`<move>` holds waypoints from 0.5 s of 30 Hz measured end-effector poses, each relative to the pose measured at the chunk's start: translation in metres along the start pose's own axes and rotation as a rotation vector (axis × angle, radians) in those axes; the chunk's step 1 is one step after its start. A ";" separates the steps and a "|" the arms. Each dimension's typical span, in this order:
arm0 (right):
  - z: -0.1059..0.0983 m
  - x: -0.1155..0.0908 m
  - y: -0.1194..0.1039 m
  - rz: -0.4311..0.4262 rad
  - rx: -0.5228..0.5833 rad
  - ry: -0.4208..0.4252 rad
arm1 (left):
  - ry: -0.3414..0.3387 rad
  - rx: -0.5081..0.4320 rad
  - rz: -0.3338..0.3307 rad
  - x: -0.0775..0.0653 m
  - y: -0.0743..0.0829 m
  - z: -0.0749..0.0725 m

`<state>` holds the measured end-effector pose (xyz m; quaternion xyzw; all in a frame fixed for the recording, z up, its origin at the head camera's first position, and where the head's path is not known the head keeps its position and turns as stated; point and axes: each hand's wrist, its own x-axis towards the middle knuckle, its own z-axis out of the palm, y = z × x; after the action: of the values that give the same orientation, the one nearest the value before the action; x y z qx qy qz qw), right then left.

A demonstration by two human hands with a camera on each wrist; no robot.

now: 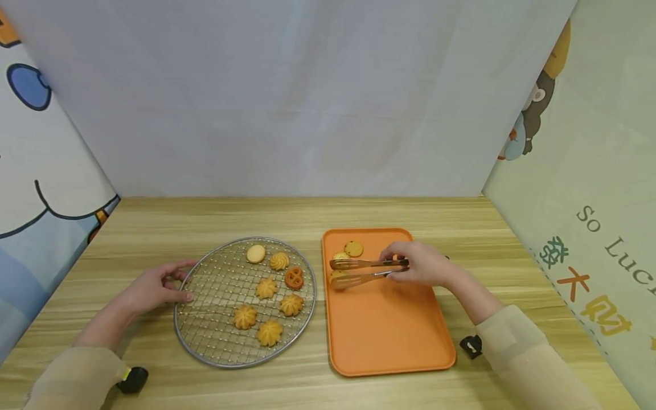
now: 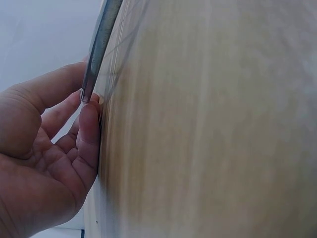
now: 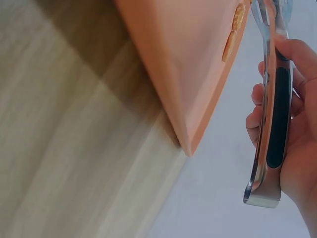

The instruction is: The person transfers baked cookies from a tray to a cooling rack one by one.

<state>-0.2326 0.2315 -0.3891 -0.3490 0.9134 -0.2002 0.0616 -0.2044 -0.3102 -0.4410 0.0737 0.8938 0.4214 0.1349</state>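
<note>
My left hand (image 1: 156, 287) holds the left edge of a round wire rack (image 1: 210, 336), thumb and fingers at its metal rim (image 2: 101, 44). Several cookies lie on the rack's right half, among them flower-shaped ones (image 1: 269, 332), a swirled one (image 1: 279, 261), a pale oval one (image 1: 255, 254) and a pretzel (image 1: 294, 278). In my right hand (image 1: 417, 265) I grip metal tongs (image 3: 280, 124) with black handle inserts. Their slotted ends are spread apart over the far left of an orange tray (image 1: 389, 336). Round cookies (image 1: 353, 248) lie there, partly hidden beneath the tongs.
Rack and tray stand side by side on a wood-grain table (image 1: 205, 216), a narrow strip of table between them. A pale cloth wall (image 1: 318, 114) rises behind, with printed panels on both sides. Black wrist straps (image 1: 132, 380) hang by each sleeve.
</note>
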 end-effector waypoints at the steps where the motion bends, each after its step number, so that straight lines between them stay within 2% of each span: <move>1: -0.001 0.000 -0.001 0.002 0.005 -0.003 | 0.001 0.001 0.001 0.000 0.000 0.000; 9: -0.015 0.003 -0.011 -0.023 0.052 -0.007 | 0.002 0.013 0.010 0.000 0.000 0.001; 15: -0.024 0.012 -0.021 -0.059 0.019 0.022 | 0.001 0.009 0.004 -0.001 0.001 0.000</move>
<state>-0.2352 0.2175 -0.3582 -0.3730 0.9013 -0.2147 0.0488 -0.2032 -0.3094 -0.4398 0.0760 0.8955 0.4178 0.1334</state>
